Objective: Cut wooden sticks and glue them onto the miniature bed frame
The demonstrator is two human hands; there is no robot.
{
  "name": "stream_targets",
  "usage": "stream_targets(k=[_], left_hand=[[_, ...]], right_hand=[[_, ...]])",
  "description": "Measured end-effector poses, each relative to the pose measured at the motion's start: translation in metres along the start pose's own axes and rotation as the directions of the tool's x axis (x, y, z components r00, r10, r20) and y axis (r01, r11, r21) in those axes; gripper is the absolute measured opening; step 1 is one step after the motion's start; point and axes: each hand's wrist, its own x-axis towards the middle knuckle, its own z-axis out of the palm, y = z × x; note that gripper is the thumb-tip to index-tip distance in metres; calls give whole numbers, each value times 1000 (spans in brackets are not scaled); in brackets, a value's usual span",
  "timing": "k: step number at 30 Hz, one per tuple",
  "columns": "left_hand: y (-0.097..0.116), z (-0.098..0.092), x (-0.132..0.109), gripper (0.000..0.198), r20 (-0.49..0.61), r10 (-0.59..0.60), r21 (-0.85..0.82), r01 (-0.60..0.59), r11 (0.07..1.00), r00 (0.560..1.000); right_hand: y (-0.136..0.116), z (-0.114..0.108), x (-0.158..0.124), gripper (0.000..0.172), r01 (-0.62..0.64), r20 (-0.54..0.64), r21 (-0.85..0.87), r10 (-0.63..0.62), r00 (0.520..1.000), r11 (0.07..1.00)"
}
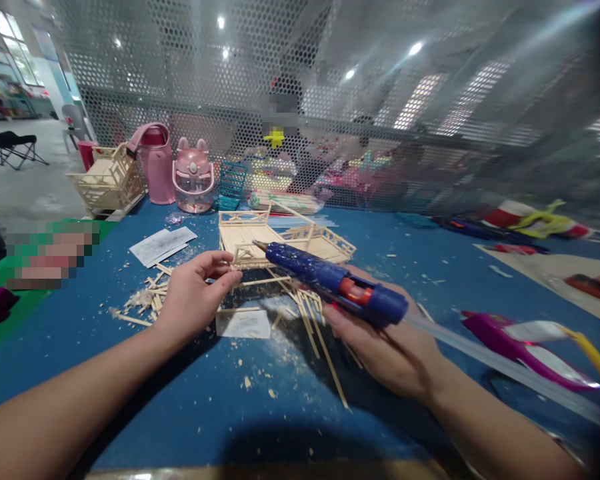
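My left hand [190,287] pinches the front left corner of a small wooden stick model [247,232], a slatted deck with low railings. My right hand [385,350] is wrapped round a blue glue gun [307,268], its nozzle pointing left just above the model's front railing. A long clear glue stick [480,350] trails out of the gun's back end. Loose thin wooden sticks [310,327] lie below the model, and a pile of short sticks [155,293] is beside my left wrist. A paper slip [243,324] lies between my hands.
At the back left stand a finished-looking wooden stick model [111,177], a pink bottle [157,167] and a clear pink jug [193,180]. Paper slips [163,245] lie nearer. A purple-and-white device [525,350] sits right. A perforated metal screen [180,87] borders the blue table [180,413].
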Motion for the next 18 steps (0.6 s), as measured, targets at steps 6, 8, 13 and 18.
stream_targets(k=[6,8,13,18], left_hand=[[-1,1,1,24,6,8,-46,-8,999,1000],[-2,1,1,23,8,12,-43,-12,999,1000],[0,1,1,22,4,16,-38,-16,999,1000],[0,1,1,21,6,17,-33,-16,999,1000]], right_hand=[[-3,6,4,15,36,83,-14,-34,996,999],[-3,7,4,16,42,89,-25,-39,995,999],[-3,7,5,21,49,91,-39,-45,995,998],[-4,7,6,22,38,116,-37,-33,993,999]])
